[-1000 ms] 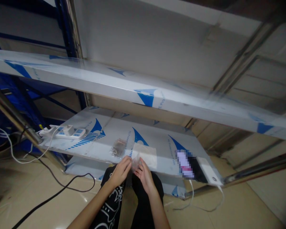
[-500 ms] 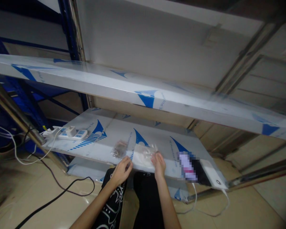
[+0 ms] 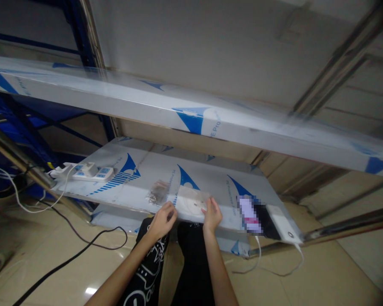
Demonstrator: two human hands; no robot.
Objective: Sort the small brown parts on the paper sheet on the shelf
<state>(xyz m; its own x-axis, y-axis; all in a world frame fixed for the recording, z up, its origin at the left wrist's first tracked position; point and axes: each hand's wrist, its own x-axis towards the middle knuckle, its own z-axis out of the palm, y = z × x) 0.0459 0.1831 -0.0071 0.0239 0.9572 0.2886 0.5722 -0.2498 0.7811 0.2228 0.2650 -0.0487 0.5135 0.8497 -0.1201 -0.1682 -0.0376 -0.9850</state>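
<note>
A clear plastic bag with a white coiled cable [image 3: 190, 204] in it lies flat near the front edge of the shelf. At its right side is my right hand [image 3: 212, 216], thumb and fingertips closed on the edge of the bag. My left hand [image 3: 162, 220] rests by the shelf edge, left of the bag, with its fingers curled in; whether anything is inside them is hidden. Just behind the left hand sits a crumpled clear wrapper [image 3: 158, 193].
A white power strip [image 3: 97, 173] with a plug stands at the shelf's left end. On the right lie a partly blurred phone [image 3: 250, 214] and a white power bank [image 3: 281, 223] with a cable hanging down. An upper shelf [image 3: 140, 110] crosses above. A black cable [image 3: 67, 265] lies on the floor.
The bag's raised, crinkled plastic now lies flatter, and the cable in it shows more clearly. My right hand has turned slightly at its edge. The left hand stays nearly in place; the view has shifted.
</note>
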